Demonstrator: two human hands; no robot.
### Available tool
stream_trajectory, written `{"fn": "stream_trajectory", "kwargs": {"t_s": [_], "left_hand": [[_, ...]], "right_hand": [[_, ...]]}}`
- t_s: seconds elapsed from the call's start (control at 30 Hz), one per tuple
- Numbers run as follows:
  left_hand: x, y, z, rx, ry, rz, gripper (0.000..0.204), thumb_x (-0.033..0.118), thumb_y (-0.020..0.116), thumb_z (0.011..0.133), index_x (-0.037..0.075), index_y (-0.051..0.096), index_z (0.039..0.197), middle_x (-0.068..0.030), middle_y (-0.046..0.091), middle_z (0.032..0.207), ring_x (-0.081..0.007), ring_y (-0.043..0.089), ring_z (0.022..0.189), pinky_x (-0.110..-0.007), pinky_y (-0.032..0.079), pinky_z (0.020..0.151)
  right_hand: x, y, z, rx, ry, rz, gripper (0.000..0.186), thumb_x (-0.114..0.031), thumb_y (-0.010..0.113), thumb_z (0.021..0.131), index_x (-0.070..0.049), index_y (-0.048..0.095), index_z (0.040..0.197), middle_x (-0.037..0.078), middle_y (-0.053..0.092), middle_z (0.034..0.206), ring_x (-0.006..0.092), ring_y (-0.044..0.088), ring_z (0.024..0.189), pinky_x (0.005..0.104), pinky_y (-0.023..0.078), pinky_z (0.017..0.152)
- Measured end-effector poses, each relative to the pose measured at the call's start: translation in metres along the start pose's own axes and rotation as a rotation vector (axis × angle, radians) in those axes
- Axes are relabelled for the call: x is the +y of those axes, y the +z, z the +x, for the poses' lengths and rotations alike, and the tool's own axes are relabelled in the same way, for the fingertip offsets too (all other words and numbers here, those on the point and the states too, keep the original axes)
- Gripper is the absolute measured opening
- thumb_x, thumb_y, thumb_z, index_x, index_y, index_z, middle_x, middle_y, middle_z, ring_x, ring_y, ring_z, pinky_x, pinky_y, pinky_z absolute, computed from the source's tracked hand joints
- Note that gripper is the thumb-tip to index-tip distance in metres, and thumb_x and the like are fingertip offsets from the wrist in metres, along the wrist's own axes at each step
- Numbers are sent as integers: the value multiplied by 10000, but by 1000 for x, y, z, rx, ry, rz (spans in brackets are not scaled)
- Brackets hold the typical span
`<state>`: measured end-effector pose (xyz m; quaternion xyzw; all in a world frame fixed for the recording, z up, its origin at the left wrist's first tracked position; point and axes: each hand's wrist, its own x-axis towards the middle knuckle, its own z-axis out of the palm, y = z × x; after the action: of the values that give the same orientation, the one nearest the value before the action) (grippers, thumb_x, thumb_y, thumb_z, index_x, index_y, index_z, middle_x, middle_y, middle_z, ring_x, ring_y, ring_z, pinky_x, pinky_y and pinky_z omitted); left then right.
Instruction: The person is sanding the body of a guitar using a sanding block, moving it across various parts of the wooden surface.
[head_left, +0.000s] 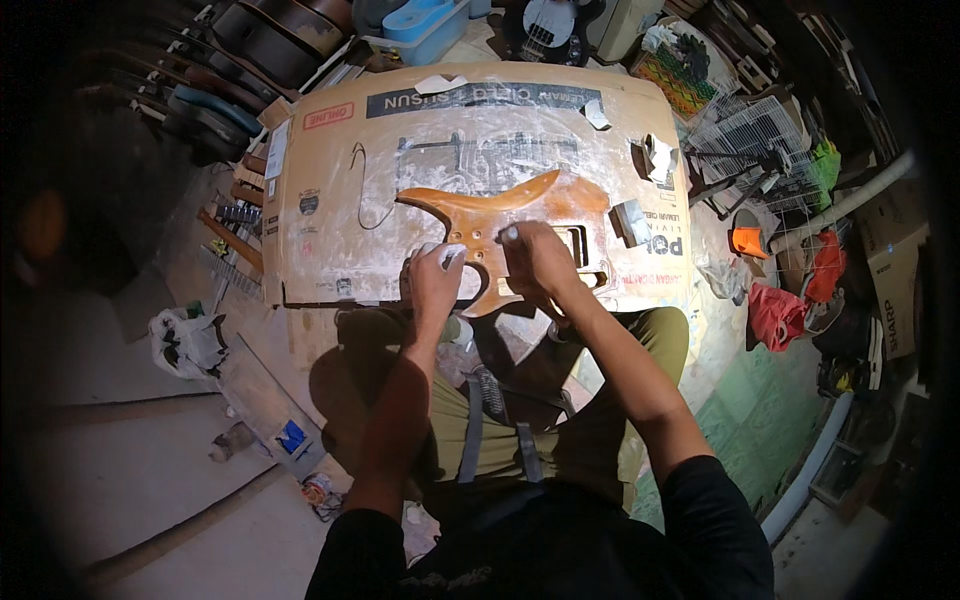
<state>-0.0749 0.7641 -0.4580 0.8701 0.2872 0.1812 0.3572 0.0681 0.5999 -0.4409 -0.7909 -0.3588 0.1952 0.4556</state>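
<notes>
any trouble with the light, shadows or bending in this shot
In the head view, the far left and the picture's corners fall to near black; in the head view, the cardboard has edges that bow with the fisheye; in the head view, the guitar body is well lit, while a dark shadow covers part of the trousers.

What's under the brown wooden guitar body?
Dusty brown printed cardboard extends out from beneath the guitar body; the surface directly covered by it can't be seen.
</notes>
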Motion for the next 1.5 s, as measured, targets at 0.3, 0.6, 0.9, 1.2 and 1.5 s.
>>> {"fn": "stream_trajectory", "kwargs": {"t_s": [0.3,0.6,0.9,1.2,1.5], "left_hand": [[-8,2,-3,-90,-73,112,323,327,811,779,30,725,871,-170,685,898,-367,636,905,-454,499,802],[-5,3,2,-66,-76,102,351,325,799,798,-7,707,867,-202,672,877,-397,626,852,-463,489,792],[-2,13,5,-41,-17,27,243,231,686,903,-6,703,951,-214,667,942,-419,608,945,-488,470,830],[-7,21,8,-88,-39,66,220,243,656,922,31,713,940,-196,673,888,-418,589,889,-491,451,809],[-8,25,5,19,6,148,269,273,714,883,83,695,1072,-169,669,1028,-384,579,1017,-468,446,919]], "right_hand": [[11,9,-9,206,-166,-539,195,-154,581,898,-85,667,1058,154,637,951,350,602,892,451,487,804],[9,5,-11,59,-191,-592,192,-123,614,858,-77,638,1043,132,609,942,323,604,899,437,475,770],[7,0,-20,-115,-120,-622,256,-96,618,827,-90,625,1083,116,604,984,306,583,898,436,456,775],[6,2,-25,-118,-64,-624,212,-111,631,829,-72,613,1036,123,598,953,308,573,900,436,456,784],[-1,-21,-120,-5,258,12,207,-153,692,859,19,630,955,193,625,856,334,638,786,418,515,736]]}}
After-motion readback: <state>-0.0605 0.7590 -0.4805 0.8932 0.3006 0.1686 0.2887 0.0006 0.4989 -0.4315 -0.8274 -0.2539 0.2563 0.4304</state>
